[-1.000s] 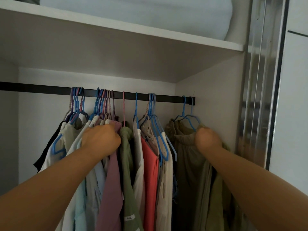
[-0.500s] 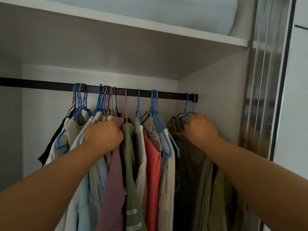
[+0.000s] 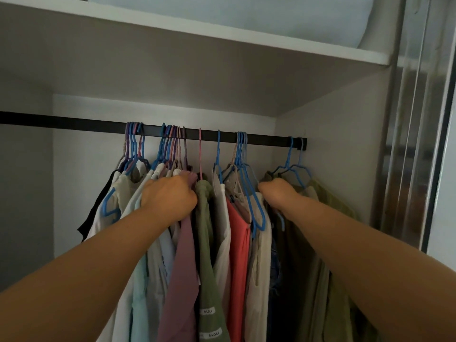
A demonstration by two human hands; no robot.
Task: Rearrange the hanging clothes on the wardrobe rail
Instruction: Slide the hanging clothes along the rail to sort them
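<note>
Left hand [image 3: 170, 198] grips mauve garment [image 3: 182, 267]; wardrobe [image 3: 320, 144] holds clothes.

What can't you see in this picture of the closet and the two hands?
- Head view: the left hand shows only its back, so its fingers and its grip among the clothes are hidden.
- Head view: the right hand reaches in between garments; its fingers are hidden too.
- Head view: the rail runs off the left edge, so its left end is cut off.
- Head view: the clothes' lower parts are cut off by the bottom edge.
</note>
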